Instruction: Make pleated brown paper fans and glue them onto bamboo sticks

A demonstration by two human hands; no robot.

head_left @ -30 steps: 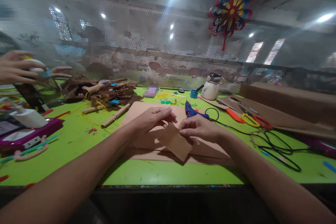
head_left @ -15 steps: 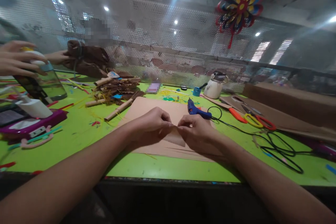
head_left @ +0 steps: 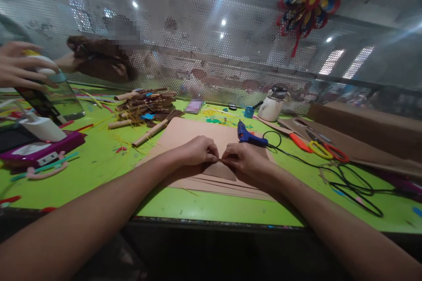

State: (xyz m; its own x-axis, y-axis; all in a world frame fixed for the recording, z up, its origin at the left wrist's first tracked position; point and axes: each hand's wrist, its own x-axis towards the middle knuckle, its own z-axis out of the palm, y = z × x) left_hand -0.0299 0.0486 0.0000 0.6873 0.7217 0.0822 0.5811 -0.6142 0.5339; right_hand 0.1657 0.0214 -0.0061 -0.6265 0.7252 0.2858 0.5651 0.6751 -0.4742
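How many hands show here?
4: wearer's left hand and right hand, pinching brown paper; far left, one hand at a bottle, another hand, partly hidden, holding a brown bundle. More may be hidden.

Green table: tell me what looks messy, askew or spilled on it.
The brown sheets at the centre are stacked unevenly, their near edges out of line. Behind them, yellow and green scraps lie scattered; at right, the black cord lies in messy loops.
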